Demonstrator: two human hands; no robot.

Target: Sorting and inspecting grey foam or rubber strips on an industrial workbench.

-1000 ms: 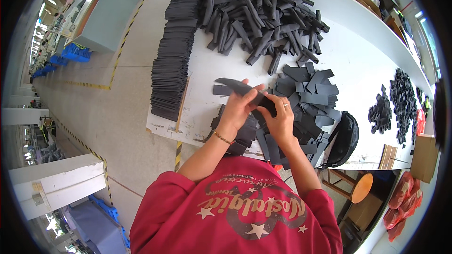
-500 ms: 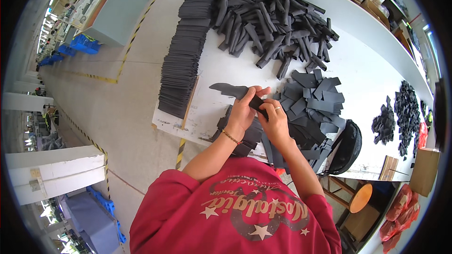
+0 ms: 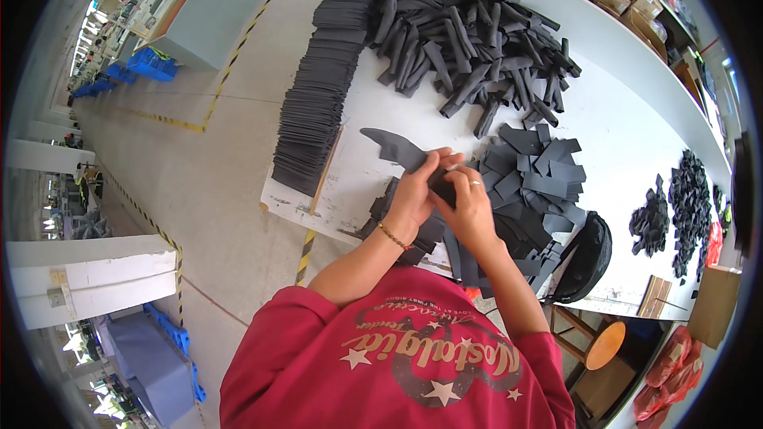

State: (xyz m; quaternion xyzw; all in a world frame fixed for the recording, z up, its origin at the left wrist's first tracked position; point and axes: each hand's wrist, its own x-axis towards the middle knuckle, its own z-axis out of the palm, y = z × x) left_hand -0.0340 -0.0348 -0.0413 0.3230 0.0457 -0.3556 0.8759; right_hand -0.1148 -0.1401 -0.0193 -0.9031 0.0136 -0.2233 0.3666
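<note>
Over the table's near side I hold a dark grey, flexible flat piece (image 3: 395,148), fabric or foam, between both hands. Its curved, pointed end sticks out to the far left, beyond my fingers. My left hand (image 3: 411,197) is closed on the piece, with the thumb lying along it. My right hand (image 3: 470,210), a ring on one finger, pinches the piece's near end, which is mostly hidden by the fingers. Just right of that hand lies a heap of flat dark grey rectangular pieces (image 3: 548,171). More flat dark pieces (image 3: 425,230) lie partly beneath my wrists.
A long row of stacked dark pieces (image 3: 314,95) runs along the white table's (image 3: 612,103) left side. Rolled dark pieces (image 3: 477,44) are heaped at the back. On the right are a black bag (image 3: 586,258), small dark scraps (image 3: 688,199) and a wooden stool (image 3: 606,345).
The held piece's pointed end has turned, showing more of its flat face and tilting down toward my hands. My right fingers have shifted on the near end. The whole view has moved slightly.
</note>
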